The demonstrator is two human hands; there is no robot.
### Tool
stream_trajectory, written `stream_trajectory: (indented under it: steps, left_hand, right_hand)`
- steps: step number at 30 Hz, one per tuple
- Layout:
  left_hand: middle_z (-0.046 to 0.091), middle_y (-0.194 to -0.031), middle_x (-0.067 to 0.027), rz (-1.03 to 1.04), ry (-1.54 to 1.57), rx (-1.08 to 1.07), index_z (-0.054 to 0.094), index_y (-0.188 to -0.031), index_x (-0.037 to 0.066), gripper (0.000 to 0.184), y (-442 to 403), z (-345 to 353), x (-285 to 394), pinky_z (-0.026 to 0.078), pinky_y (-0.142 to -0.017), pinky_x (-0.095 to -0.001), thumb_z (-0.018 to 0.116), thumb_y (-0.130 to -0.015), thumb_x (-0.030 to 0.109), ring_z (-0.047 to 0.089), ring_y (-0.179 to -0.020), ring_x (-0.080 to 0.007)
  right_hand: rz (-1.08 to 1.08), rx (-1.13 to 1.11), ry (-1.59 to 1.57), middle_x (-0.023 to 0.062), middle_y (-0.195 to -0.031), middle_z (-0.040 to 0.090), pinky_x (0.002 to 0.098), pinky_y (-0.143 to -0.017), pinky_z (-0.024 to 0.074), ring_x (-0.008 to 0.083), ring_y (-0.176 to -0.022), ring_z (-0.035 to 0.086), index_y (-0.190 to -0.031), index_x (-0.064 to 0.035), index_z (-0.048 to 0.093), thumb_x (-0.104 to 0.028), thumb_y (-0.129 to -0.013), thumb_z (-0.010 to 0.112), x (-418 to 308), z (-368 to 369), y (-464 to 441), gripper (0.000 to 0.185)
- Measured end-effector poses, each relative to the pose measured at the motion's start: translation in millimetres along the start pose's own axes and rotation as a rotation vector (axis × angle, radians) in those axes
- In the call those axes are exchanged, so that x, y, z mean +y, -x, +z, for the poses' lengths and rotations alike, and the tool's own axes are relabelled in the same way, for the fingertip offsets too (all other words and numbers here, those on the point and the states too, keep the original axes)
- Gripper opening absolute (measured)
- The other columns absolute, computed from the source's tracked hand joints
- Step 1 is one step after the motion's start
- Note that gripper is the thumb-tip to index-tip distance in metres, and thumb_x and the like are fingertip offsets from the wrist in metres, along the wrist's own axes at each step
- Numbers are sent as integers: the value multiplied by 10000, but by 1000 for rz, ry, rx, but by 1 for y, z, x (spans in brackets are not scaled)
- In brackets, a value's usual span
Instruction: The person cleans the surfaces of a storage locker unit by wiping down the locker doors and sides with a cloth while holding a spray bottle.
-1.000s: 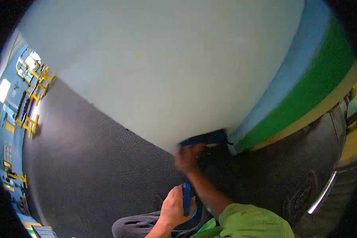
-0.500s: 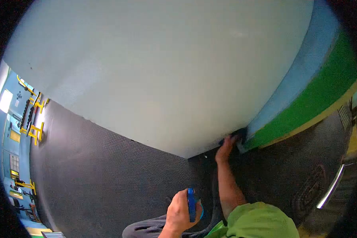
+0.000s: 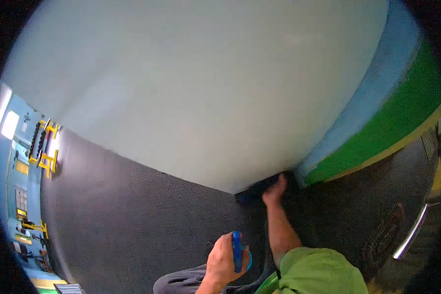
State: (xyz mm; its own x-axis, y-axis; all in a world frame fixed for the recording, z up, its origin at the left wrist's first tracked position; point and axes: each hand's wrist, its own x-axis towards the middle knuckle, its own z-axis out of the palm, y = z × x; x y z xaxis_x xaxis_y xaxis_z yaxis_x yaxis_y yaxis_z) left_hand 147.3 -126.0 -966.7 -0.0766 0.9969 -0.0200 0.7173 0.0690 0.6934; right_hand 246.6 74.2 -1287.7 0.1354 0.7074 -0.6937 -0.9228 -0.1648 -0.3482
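My left hand [image 3: 221, 258] is closed round a blue object [image 3: 237, 252] with a lighter blue curved edge, perhaps a spray bottle seen from above; its lower part is hidden. It is held above my bent knee in grey trousers [image 3: 181, 280]. At the foot of the pale wall [image 3: 196, 98], my right arm reaches out and my right hand [image 3: 275, 190], slightly blurred, presses on a dark cloth [image 3: 259, 188]. The cloth lies along the wall's bottom edge, close to the corner, and its outline merges with the dark floor. My right fingers are partly hidden.
A blue and green striped wall [image 3: 367, 127] meets the pale wall at right. Black textured matting [image 3: 132, 210] covers the floor. Yellow racks with dumbbells [image 3: 41, 142] stand far left. A shiny metal strip [image 3: 411, 230] lies at the right.
My right hand has moved slightly left and toward me along the wall's base, bringing the dark cloth away from the corner. My left hand has barely moved. The view has shifted slightly.
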Motion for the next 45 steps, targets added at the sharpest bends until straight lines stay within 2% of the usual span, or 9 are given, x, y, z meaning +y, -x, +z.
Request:
stream_trajectory:
  steps: [11, 14, 15, 16, 19, 24, 33, 40, 45]
  left_hand:
    - [522, -1116, -258, 170, 51, 41, 414, -1234, -81, 556, 7, 37, -4, 465, -888, -417, 636, -784, 158, 532, -1053, -400]
    - [587, -1080, -134, 400, -61, 301, 489, -1264, 57, 393, 13, 46, -24, 532, -595, -341, 462, -954, 297, 606, -702, -182]
    - [546, -1116, -192, 251, 30, 121, 440, -1257, -12, 492, 17, 31, -15, 493, -754, -382, 569, -840, 216, 563, -889, -289]
    - [506, -1152, -251, 99, 132, -60, 391, -1250, -81, 634, 21, 14, -5, 454, -914, -423, 676, -726, 134, 521, -1076, -396]
    - [523, -1118, -255, 158, 134, 72, 375, -1275, -51, 581, 32, 13, -7, 464, -886, -440, 627, -800, 170, 539, -1047, -405]
    - [507, -1112, -256, 105, 189, 214, 423, -1217, -29, 515, 19, -23, 7, 460, -895, -430, 644, -789, 154, 535, -1046, -398]
    - [23, -1522, -310, 59, 227, 196, 523, -1275, 188, 583, 11, -91, -59, 191, -1087, -593, 738, -735, 236, 60, -1407, -492]
    - [370, -1391, -180, -136, 1215, 7, 608, -1201, 82, 538, 76, -153, -35, 302, -1050, -444, 743, -701, 231, 387, -1276, -317]
    - [437, -1295, -151, -285, 1003, 20, 606, -1200, 75, 566, 141, -256, 61, 356, -1007, -425, 732, -687, 279, 451, -1188, -295]
  right_hand:
    - [224, -236, 19, 149, -1268, 532, 502, -1002, 364, 339, -1142, 491, -1220, -45, 548, -363, -836, 504, -10, -31, -49, 501]
    - [180, -143, 272, 106, -1259, 532, 478, -1052, 337, 311, -1167, 464, -1152, -51, 577, -272, -761, 537, 32, -1, 22, 451]
    - [315, -349, 196, 110, -1241, 529, 473, -1045, 347, 308, -1151, 470, -1117, -46, 579, -241, -736, 549, 46, -15, 25, 430]
    - [-259, -605, 645, 84, -1070, 546, 424, -969, 388, 280, -1037, 502, -985, -74, 570, -271, -716, 580, 73, -45, 13, 333]
    - [397, -469, 722, 74, -1012, 592, 401, -902, 446, 251, -912, 561, -1043, -34, 576, -207, -693, 623, 68, -45, 65, 393]
    - [768, -1087, 1081, 72, -1029, 638, 363, -829, 510, 201, -847, 626, -1145, 7, 562, -90, -732, 685, 3, 86, 160, 441]
    - [628, -1303, 1226, 53, -1038, 633, 327, -821, 526, 152, -896, 621, -1189, 25, 545, 40, -735, 667, -39, 181, 260, 471]
    - [875, -1443, 1671, 30, -1002, 603, 303, -861, 460, 133, -925, 554, -1209, -12, 554, 33, -766, 636, -49, 271, 397, 453]
    - [818, -1688, 2056, 54, -952, 643, 321, -815, 466, 164, -885, 578, -1192, -56, 600, -24, -807, 651, -69, 321, 505, 390]
